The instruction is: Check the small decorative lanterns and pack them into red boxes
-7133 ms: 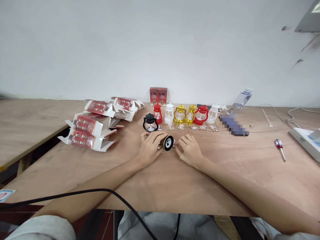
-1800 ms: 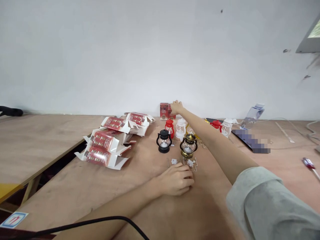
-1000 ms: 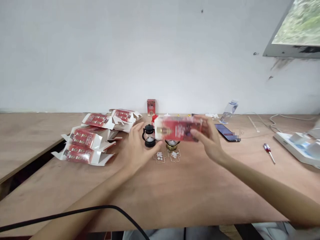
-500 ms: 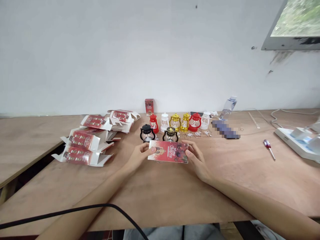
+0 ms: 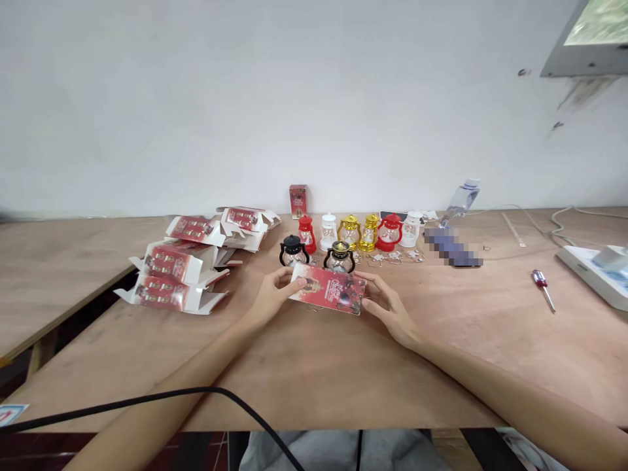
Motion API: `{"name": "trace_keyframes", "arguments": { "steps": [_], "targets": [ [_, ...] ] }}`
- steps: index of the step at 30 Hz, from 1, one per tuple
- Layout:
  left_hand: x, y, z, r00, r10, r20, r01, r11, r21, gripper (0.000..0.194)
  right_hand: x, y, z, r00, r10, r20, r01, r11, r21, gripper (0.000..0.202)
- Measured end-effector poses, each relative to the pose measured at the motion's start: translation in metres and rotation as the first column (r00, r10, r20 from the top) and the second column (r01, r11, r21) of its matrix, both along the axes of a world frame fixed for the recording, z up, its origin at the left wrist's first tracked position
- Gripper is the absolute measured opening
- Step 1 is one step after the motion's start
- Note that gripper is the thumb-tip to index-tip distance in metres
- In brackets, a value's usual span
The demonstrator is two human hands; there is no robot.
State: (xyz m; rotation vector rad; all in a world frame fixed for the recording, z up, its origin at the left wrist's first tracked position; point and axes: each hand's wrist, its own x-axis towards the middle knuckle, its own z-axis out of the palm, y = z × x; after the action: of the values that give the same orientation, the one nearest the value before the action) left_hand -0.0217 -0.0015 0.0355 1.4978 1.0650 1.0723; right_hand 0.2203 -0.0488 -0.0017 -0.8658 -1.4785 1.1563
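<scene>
Left hand point(image 5: 271, 294) is closed on one end of a printed box point(image 5: 333, 291), which is pinched between thumb and fingers; the other end is held by the half-curled fingers of the right hand point(image 5: 392, 314), more loosely, it seems. By the two hands the box is kept tilted above the table point(image 5: 294, 386), near its middle. No raised flap is seen on it; whether anything is packed inside cannot be told.

At the person's left, several cartons point(image 5: 167, 278) are heaped with flaps spread, none of them closed up. Eight lanterns are seen unboxed: six are lined up behind, from red point(image 5: 307, 234) to white point(image 5: 410, 230), and two are placed in front, one black point(image 5: 294, 243) and one bronze point(image 5: 339, 248). All look assembled, though their undersides are hidden. One upright box point(image 5: 297, 201) is set against the wall. Small parts point(image 5: 377, 260) are laid out before the lanterns, apparently unused; some are partly covered by the held box.
</scene>
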Motion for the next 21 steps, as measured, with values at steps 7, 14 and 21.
{"name": "trace_keyframes", "arguments": {
  "steps": [7,14,21],
  "targets": [
    [-0.004,0.003,-0.005,1.000,0.003,-0.008,-0.003,1.000,0.028,0.050,-0.002,-0.003,-0.003,0.991,-0.129,-0.022,0.129,0.991,-0.029,0.038],
    [-0.011,0.013,-0.012,0.996,0.071,0.044,-0.071,0.997,-0.014,0.057,-0.004,-0.013,0.001,0.989,-0.131,-0.066,0.129,0.991,-0.029,0.034],
    [-0.009,0.011,-0.010,0.999,-0.011,0.039,0.010,1.000,0.007,0.059,-0.005,-0.010,0.002,0.992,-0.110,-0.058,0.106,0.993,-0.056,0.037]
  ]
}}
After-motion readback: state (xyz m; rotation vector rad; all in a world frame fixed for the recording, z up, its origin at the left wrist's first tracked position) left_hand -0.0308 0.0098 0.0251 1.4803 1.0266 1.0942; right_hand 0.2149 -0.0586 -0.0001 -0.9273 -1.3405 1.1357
